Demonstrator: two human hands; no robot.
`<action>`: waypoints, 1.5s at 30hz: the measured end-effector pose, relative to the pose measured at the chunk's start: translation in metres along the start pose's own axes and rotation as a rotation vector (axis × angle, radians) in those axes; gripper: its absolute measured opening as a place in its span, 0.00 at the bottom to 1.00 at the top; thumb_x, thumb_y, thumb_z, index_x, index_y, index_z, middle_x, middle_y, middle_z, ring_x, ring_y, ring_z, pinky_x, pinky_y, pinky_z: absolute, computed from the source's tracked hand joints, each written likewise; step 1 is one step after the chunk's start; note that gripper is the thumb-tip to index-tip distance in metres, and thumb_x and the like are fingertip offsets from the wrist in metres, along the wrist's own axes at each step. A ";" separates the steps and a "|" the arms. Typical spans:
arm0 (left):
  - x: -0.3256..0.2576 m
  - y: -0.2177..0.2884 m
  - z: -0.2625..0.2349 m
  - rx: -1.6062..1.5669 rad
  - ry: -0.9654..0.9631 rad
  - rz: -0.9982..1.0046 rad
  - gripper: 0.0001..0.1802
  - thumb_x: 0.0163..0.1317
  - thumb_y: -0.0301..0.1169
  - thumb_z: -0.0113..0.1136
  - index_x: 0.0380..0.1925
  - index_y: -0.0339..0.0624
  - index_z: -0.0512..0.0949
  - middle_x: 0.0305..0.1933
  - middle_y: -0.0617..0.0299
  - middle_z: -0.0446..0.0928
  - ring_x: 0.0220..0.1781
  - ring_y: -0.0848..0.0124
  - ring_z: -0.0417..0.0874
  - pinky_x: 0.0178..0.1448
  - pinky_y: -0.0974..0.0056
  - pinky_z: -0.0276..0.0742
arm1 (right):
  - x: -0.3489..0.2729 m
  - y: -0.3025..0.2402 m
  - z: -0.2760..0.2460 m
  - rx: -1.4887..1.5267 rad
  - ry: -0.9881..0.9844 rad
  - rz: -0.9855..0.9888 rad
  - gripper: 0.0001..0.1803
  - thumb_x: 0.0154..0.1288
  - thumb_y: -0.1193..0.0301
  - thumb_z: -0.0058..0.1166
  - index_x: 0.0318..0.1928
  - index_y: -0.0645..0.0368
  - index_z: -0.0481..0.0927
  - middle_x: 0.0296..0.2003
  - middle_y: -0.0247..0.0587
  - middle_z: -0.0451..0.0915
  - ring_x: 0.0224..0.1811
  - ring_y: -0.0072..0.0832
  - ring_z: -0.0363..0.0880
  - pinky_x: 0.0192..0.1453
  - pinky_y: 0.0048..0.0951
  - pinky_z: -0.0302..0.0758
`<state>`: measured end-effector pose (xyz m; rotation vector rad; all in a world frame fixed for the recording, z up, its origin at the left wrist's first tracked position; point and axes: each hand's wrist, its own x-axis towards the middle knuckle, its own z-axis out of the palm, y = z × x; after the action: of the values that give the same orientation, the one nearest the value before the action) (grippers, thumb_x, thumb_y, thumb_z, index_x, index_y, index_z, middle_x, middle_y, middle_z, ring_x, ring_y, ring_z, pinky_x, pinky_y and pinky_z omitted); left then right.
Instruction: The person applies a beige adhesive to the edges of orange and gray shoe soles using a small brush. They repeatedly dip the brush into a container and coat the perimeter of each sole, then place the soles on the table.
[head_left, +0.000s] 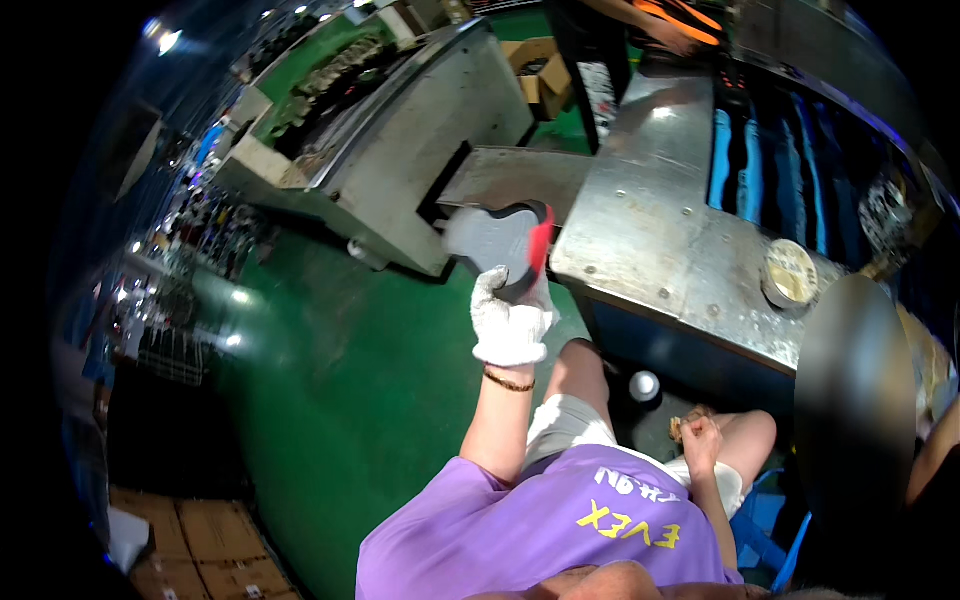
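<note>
My left hand (512,318), in a white knitted glove, is raised in front of me at the near corner of the metal bench. Its thumb and fingers grip a shoe sole (495,243) with a grey face and a black and red rim. The far end of the sole is smeared by motion. Bare and curled, my right hand (702,443) rests by my right thigh. Its fingers are closed on a small tan piece (684,424), whose kind I cannot make out.
A metal bench (640,215) runs beside a conveyor with blue strip-like pieces (750,170). A white tub (790,273) sits on its edge, and a white-topped bottle (645,387) stands below. Another person's hand (678,40) is by orange-edged soles (690,18). A dark blurred oval (857,400) blocks the right.
</note>
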<state>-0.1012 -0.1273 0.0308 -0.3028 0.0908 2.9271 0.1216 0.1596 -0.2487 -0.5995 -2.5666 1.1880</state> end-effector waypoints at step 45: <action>-0.001 -0.420 -0.074 1.894 -0.876 -0.156 0.41 0.64 0.39 0.68 0.73 0.36 0.62 0.70 0.44 0.71 0.68 0.55 0.76 0.68 0.60 0.75 | 0.002 0.039 -0.010 0.161 -0.103 0.334 0.19 0.58 0.54 0.64 0.30 0.60 0.84 0.29 0.51 0.85 0.36 0.47 0.86 0.44 0.45 0.80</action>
<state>-0.0008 0.2780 -0.0585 1.0667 2.0863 1.3997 0.1338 0.1897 -0.2719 -0.9810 -2.4851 1.5510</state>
